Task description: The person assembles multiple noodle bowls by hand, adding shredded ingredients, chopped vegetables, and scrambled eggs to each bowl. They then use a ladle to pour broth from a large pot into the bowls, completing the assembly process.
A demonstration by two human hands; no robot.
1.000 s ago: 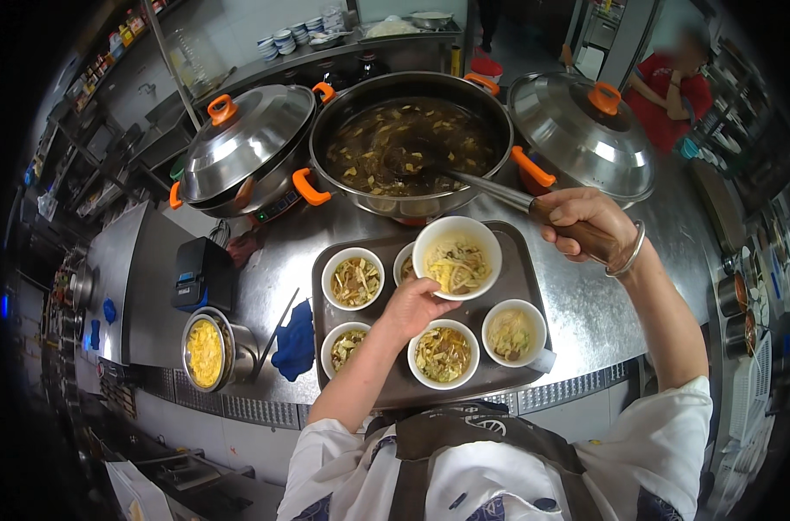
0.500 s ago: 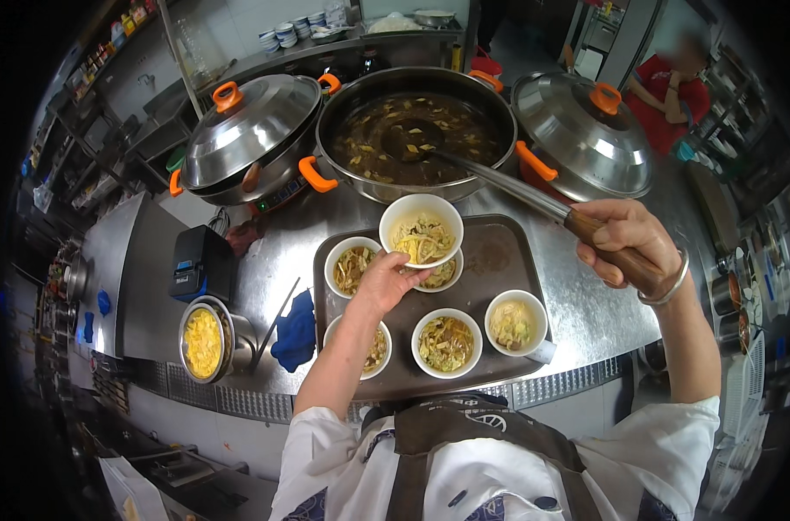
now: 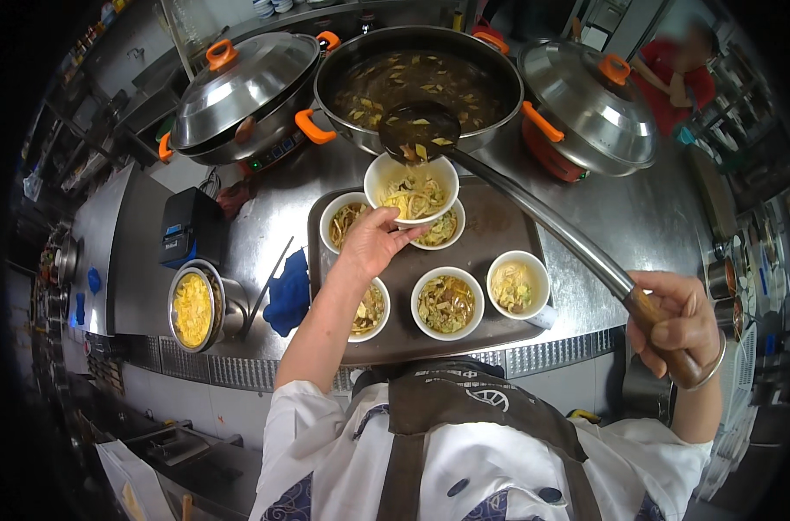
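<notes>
Since the earlier frame the ladle (image 3: 534,213) has swung out of the big pot (image 3: 417,82); its dark scoop now hangs over the white bowl (image 3: 411,189). The left hand (image 3: 373,243) fingers grip that noodle-filled bowl's near rim above the tray (image 3: 499,217). The right hand (image 3: 677,326) is clenched on the wooden handle; the long steel shaft runs from those fingers up-left to the bowl.

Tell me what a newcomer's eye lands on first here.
The big open pot of dark soup at top centre, between two lidded pans. Just below it, the left hand holds up a white bowl of noodles over the tray while the right hand tips a long ladle above that bowl.
</notes>
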